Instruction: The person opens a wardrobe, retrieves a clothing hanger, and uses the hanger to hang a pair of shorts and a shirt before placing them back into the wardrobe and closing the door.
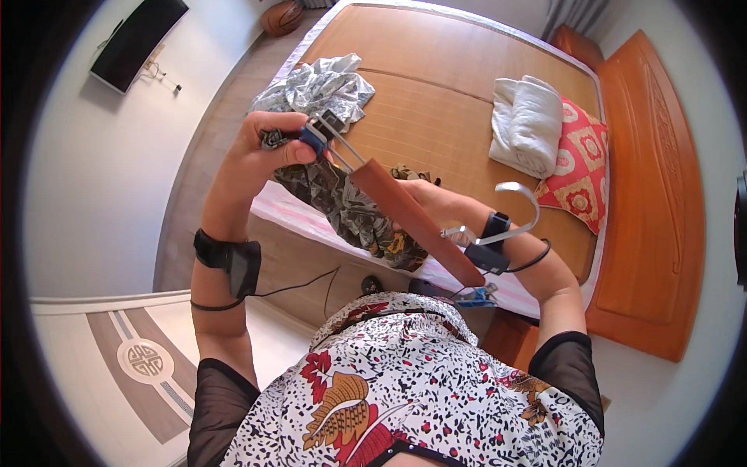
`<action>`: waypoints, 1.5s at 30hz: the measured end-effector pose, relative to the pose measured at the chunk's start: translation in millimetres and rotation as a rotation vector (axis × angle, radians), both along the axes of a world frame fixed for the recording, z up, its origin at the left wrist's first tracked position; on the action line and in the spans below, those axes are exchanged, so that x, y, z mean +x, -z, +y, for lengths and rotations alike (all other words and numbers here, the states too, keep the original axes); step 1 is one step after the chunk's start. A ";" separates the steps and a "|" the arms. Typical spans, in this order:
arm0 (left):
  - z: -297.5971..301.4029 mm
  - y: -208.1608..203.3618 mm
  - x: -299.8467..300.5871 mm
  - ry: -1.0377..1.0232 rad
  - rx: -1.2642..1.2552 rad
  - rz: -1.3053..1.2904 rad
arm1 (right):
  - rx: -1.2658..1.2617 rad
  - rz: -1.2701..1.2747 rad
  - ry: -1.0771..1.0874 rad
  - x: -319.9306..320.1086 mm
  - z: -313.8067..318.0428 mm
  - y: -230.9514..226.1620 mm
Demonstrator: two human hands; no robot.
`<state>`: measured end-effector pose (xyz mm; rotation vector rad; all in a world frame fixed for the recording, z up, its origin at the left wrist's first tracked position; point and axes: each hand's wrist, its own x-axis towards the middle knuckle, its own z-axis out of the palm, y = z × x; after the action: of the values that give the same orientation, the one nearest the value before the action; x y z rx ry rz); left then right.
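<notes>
A reddish-brown hanger bar [412, 218] slants across in front of me, with a silver hook [533, 210] curving off to the right. At its upper left end, metal rods carry a blue and black clip [317, 136]. My left hand [268, 148] is closed, pinching this clip between thumb and fingers, with a bit of camouflage cloth beside it. The crumpled camouflage garment [334, 194] hangs from there toward my right hand [432, 201]. That hand is closed on the garment behind the bar, its fingers mostly hidden.
Beyond my hands lies a bed with a tan mat [436, 117]. On it are a grey-white cloth heap [319, 89], a folded white blanket [525, 124] and a red patterned pillow [582, 163]. A wooden headboard [654, 194] stands right, a white cabinet [78, 342] lower left.
</notes>
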<state>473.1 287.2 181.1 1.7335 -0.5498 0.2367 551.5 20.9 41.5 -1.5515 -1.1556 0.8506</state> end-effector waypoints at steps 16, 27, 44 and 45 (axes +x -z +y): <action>73.6 53.5 -18.3 -0.295 -0.488 0.410 | 0.209 -0.067 0.398 13.8 -37.0 25.6; 80.2 123.9 -24.7 -0.383 -0.783 0.505 | 0.323 0.206 0.774 -10.4 -49.0 -51.7; 70.6 167.9 -39.7 -0.171 -0.890 0.554 | 0.356 0.406 0.872 -16.4 -41.2 -84.1; 70.3 170.0 -42.0 -0.155 -0.892 0.568 | 0.326 0.379 0.871 -15.7 -40.5 -86.3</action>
<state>431.1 357.5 11.1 0.8949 0.1217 0.0649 535.8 -19.6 127.8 -1.3446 -0.2517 0.3122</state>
